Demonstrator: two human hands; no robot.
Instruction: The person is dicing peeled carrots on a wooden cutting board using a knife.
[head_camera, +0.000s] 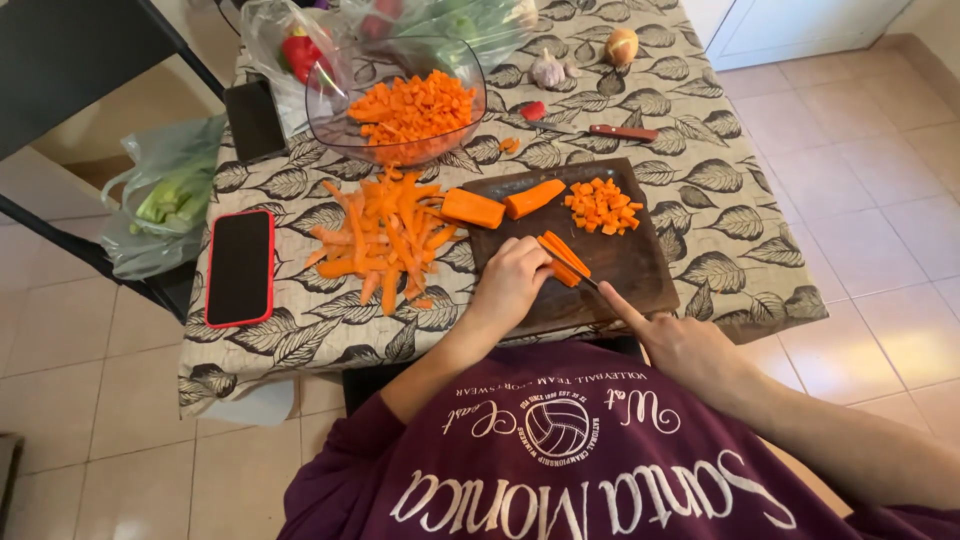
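Observation:
My left hand (510, 280) presses down on a small bundle of carrot sticks (563, 258) on the dark wooden cutting board (640, 270). My right hand (680, 345) grips a knife (585, 280), forefinger stretched along its spine, the blade at the near end of the sticks. Diced carrot (602, 206) lies at the board's far right. Two carrot chunks (500, 205) rest across the board's far left edge.
A heap of carrot peelings (385, 235) lies left of the board. A glass bowl (400, 110) of diced carrot stands behind. A red-cased phone (240, 267) sits at the left, a second knife (615, 131), garlic (547, 70) and an onion (621, 45) at the back.

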